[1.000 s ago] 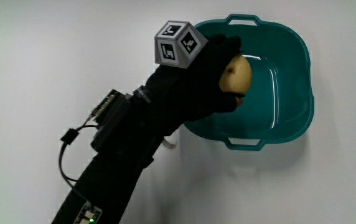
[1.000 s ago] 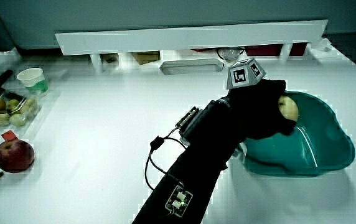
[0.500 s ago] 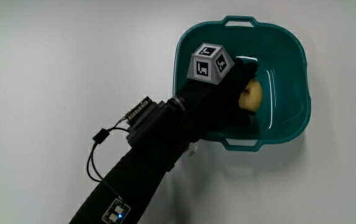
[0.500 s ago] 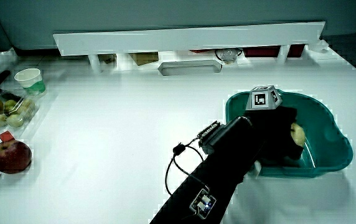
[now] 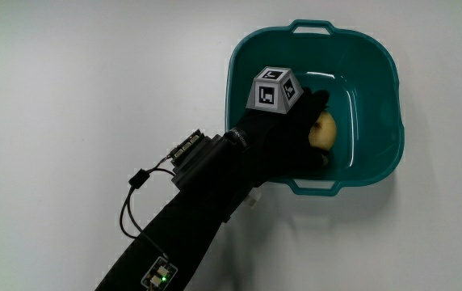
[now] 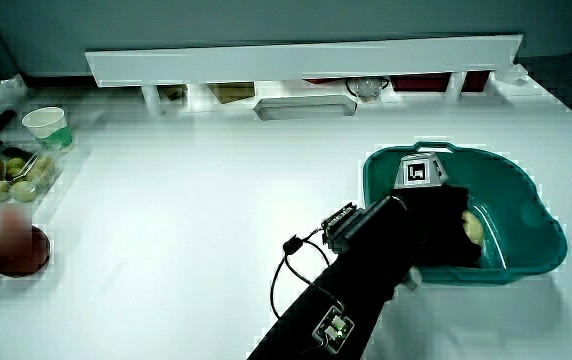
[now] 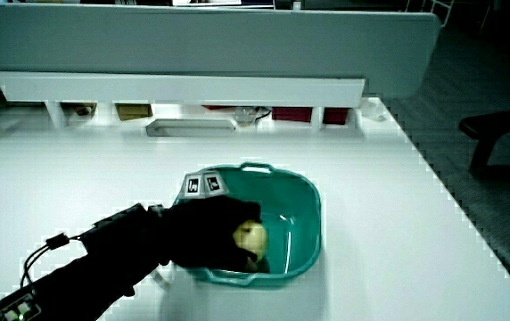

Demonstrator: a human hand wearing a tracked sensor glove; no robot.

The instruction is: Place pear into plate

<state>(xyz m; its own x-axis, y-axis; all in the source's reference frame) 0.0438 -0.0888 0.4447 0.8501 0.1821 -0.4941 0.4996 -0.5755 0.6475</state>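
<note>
A yellow pear (image 5: 325, 131) lies low inside the teal basin (image 5: 376, 56), the only dish-like thing on the table. The gloved hand (image 5: 294, 139) reaches in over the basin's rim nearest the person, with its fingers curled around the pear. The patterned cube (image 5: 275, 87) sits on the hand's back. In both side views the pear (image 6: 473, 229) (image 7: 252, 237) shows past the hand (image 6: 434, 225) (image 7: 215, 227), close to the basin's floor. The palm hides most of the pear. The forearm carries a small black box and a looped cable.
A low white partition (image 6: 306, 55) runs along the table's edge farthest from the person, with a shallow tray (image 6: 304, 105) in front of it. At another table edge stand a paper cup (image 6: 46, 122), a clear fruit box (image 6: 11, 172) and a red apple (image 6: 6, 240).
The hand has carried the pear from above the basin's rim down into the basin. Over the last half second it has sunk only slightly lower.
</note>
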